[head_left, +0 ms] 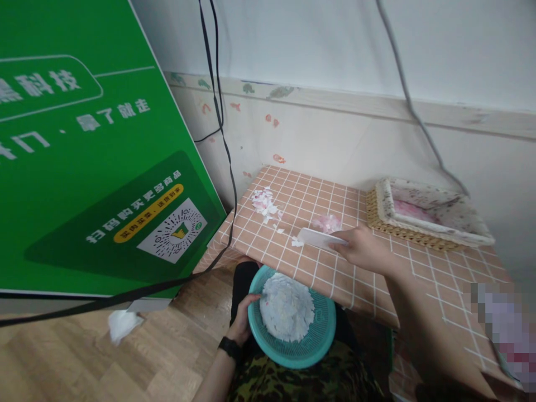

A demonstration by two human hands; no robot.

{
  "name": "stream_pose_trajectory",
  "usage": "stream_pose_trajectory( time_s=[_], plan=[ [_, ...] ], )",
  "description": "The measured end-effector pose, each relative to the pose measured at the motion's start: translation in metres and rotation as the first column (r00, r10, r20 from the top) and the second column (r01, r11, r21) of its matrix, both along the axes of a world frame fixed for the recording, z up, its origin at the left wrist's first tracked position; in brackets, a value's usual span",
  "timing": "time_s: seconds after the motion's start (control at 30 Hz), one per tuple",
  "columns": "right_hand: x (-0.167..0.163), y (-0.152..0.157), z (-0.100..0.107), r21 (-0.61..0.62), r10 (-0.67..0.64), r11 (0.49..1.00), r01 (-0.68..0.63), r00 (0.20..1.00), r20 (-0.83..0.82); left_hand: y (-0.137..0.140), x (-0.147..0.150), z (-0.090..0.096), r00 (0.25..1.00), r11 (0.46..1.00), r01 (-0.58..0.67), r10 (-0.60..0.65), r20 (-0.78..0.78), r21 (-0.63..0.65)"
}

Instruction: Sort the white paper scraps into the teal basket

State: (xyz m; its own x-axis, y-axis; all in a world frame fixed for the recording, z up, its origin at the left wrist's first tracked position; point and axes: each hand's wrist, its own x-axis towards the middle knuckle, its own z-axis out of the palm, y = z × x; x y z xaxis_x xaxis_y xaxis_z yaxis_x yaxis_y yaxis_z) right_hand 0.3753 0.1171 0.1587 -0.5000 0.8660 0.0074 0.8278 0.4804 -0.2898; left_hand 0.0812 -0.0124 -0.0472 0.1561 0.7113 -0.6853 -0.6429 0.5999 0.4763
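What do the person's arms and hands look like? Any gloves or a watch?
No gloves: the left hand and right hand are bare. The left wrist wears a black band, maybe a watch; the right wrist has none. No sleeve shows on the left forearm.

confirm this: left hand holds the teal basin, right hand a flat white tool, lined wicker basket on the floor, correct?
Not quite: the lined wicker basket sits on the checked table, not the floor, as the head view shows. The left hand holds the teal basin, the right hand the flat white tool.
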Motion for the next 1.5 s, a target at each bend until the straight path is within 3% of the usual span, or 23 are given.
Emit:
stream_pose_trajectory(
  time_s=[0.47, 0.77, 1.1, 1.33, 1.5],
  plan=[
    [0.002, 0.004, -0.007, -0.009, -0.008, 1.000, 0.007, 0.999, -0.034, -0.005, -0.009, 0.024, 0.999, 0.999, -0.010, 0.009, -0.037, -0.039],
    [-0.006, 0.018, -0.009, 0.081, 0.045, 0.996, -0.044, 0.999, -0.007, -0.004, -0.009, 0.028, 0.998, 0.999, 0.001, -0.004, -0.055, -0.045],
    [-0.001, 0.010, -0.011, 0.069, 0.009, 0.998, -0.007, 1.000, -0.023, -0.005, -0.011, 0.025, 0.999, 0.999, -0.009, 0.007, -0.040, -0.043],
    [-0.011, 0.004, -0.003, 0.063, 0.057, 0.996, -0.063, 0.994, 0.090, -0.005, -0.013, 0.023, 1.000, 0.999, 0.002, -0.003, -0.024, -0.038],
    [-0.025, 0.011, -0.006, 0.155, 0.094, 0.982, -0.108, 0.991, 0.094, -0.005, -0.013, 0.025, 1.000, 0.999, -0.007, 0.006, -0.027, -0.034]
  ],
)
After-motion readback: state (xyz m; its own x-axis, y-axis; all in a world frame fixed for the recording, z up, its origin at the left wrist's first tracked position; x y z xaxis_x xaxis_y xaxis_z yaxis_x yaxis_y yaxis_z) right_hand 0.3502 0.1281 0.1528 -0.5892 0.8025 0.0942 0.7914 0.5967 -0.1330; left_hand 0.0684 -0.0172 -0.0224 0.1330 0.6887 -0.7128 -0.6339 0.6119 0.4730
